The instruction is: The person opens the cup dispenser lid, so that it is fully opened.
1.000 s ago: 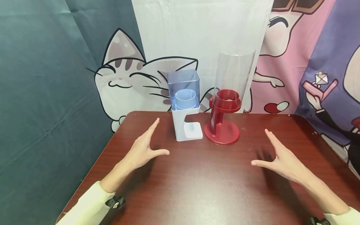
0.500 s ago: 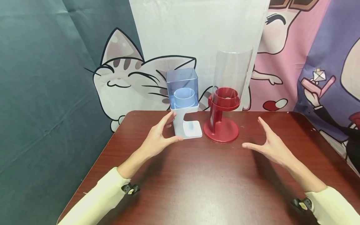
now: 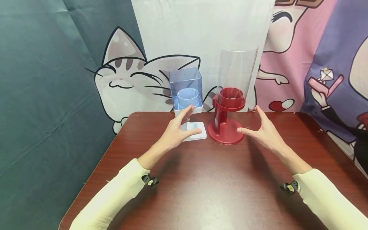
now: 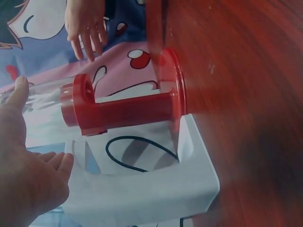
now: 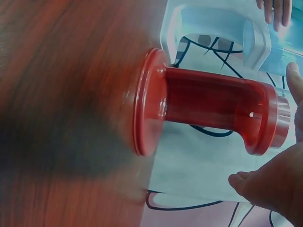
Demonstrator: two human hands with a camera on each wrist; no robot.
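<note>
Two dispenser-like stands are at the table's far edge. The left one is a white stand (image 3: 198, 131) topped by a see-through blue box (image 3: 185, 78) with a round blue collar inside. Beside it rises a red stand (image 3: 225, 135) with a tall clear tube (image 3: 237, 68) in its red ring. My left hand (image 3: 175, 132), thumb and fingers spread, hovers in front of the white stand and hides part of its post. My right hand (image 3: 265, 132) is held spread just right of the red stand, its thumb pointing toward the base. Neither hand holds anything.
The dark red-brown wooden table (image 3: 201, 191) spreads out toward me. Behind the stands hangs a printed cloth (image 3: 126, 86) with a cartoon cat and figures. Black bands sit on both wrists over pale sleeves (image 3: 115, 191).
Both hands have moved forward and inward, toward the two stands. The left hand now overlaps the white stand, and the right has come close to the red one. The stands stay put.
</note>
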